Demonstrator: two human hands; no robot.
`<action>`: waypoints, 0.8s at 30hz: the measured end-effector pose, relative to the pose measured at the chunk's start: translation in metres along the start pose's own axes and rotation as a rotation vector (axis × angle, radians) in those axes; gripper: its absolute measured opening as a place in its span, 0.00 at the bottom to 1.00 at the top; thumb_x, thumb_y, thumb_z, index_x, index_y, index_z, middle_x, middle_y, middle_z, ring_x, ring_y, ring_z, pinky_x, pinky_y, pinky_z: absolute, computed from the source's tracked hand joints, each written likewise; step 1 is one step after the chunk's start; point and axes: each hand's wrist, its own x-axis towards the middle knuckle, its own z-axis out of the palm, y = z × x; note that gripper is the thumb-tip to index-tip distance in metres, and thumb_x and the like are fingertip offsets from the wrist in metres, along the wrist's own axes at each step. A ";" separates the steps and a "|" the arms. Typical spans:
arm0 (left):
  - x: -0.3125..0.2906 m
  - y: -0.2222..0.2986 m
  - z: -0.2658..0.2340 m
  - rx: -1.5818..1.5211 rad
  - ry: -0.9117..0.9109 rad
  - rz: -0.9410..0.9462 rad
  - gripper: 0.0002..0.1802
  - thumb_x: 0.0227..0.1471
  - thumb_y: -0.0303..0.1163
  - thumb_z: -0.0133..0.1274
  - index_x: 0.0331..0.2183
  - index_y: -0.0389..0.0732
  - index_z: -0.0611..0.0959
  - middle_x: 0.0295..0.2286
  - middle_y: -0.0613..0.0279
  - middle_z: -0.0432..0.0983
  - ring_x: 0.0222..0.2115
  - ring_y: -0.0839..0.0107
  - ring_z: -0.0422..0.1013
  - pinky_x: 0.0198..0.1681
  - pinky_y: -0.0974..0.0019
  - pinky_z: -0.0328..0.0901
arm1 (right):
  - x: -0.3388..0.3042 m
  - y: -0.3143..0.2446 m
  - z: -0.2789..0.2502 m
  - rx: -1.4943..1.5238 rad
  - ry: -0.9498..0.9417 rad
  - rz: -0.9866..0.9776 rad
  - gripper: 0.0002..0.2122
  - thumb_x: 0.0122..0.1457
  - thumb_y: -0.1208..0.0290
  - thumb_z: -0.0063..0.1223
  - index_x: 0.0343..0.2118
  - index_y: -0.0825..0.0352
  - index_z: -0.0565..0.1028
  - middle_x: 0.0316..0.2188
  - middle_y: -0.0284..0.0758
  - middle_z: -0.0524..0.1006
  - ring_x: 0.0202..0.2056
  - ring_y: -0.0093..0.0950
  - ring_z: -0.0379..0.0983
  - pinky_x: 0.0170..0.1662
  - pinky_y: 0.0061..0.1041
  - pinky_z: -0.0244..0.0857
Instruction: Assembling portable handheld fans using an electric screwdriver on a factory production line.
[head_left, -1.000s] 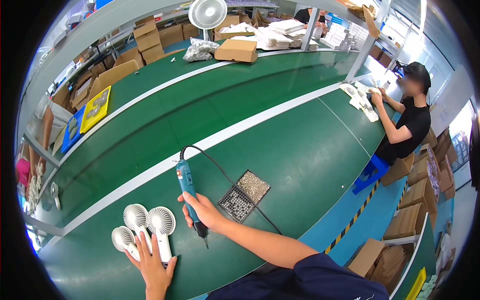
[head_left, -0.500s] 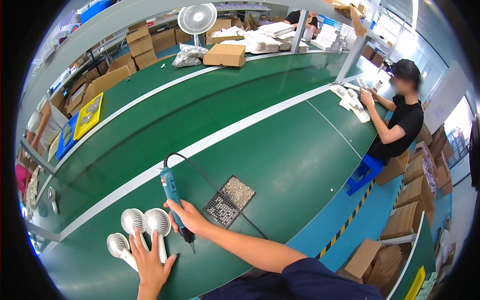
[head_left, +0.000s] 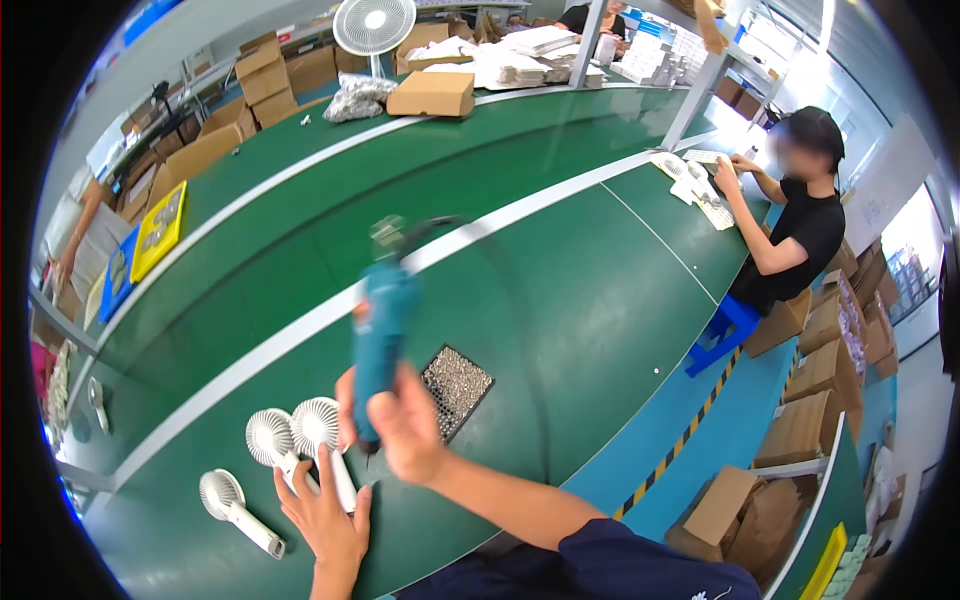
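While my right hand (head_left: 405, 435) wraps its grip tight around the teal electric screwdriver (head_left: 383, 335), holding it upright just left of centre in the frame with its tip pointing down, my left hand (head_left: 325, 515) lies with fingers spread flat on the green bench (head_left: 560, 300), pressing on the handle of the nearest white handheld fan (head_left: 322, 440). The screwdriver shows blurred, so its bit is too smeared to make out; if the tip comes down off the screw, I judge it could skid across the fan's plastic or nick my left fingers right beside it. Its cord (head_left: 430, 225) could also snag and tug the tool askew. The fan is white, with a round grilled head and a slim handle; a second fan (head_left: 270, 440) lies touching it on the left, and a third (head_left: 232, 505) sits further toward the lower left. A tray of small screws (head_left: 455, 385) lies just right of my hands.
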 end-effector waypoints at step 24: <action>0.041 0.030 0.017 -0.235 -0.052 0.305 0.33 0.44 0.50 0.60 0.53 0.54 0.76 0.55 0.62 0.64 0.56 0.49 0.55 0.56 0.46 0.51 | 0.002 -0.044 -0.068 -0.044 -0.160 -0.052 0.39 0.50 0.30 0.48 0.56 0.57 0.57 0.22 0.41 0.70 0.16 0.30 0.63 0.18 0.27 0.60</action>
